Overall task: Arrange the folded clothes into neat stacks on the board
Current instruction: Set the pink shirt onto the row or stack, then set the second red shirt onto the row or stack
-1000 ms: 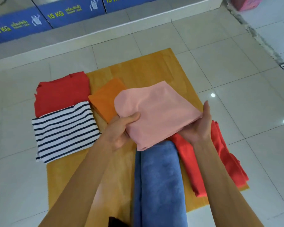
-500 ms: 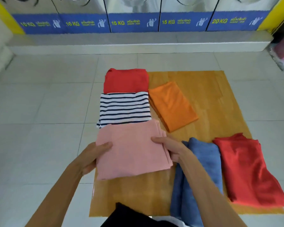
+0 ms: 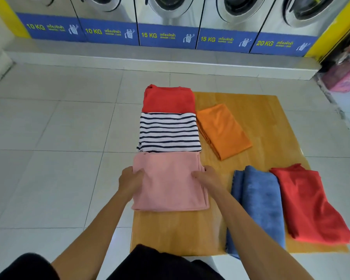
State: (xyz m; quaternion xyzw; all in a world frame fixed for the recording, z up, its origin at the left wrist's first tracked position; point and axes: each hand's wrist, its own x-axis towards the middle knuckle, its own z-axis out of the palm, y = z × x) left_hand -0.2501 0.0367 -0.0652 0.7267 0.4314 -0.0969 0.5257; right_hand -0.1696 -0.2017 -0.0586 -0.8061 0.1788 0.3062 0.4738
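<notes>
A folded pink cloth (image 3: 168,182) lies flat on the left side of the wooden board (image 3: 257,122). My left hand (image 3: 130,179) grips its left edge and my right hand (image 3: 207,176) grips its right edge. Just beyond it, in one column, lie a navy-and-white striped shirt (image 3: 169,132) and a folded red garment (image 3: 168,99). A folded orange cloth (image 3: 223,130) lies askew in the board's middle. A blue towel (image 3: 259,207) and a loose red cloth (image 3: 309,203) sit at the right.
The board rests on a white tiled floor (image 3: 49,158). A row of washing machines (image 3: 170,21) on a raised step lines the far wall. A pink bag (image 3: 346,77) stands at the far right. My dark-clothed knees (image 3: 160,263) are at the board's near edge.
The pink cloth went from held up over the board's middle to lying flat at the left, below the striped shirt. Both hands still hold its side edges. The head view lifted.
</notes>
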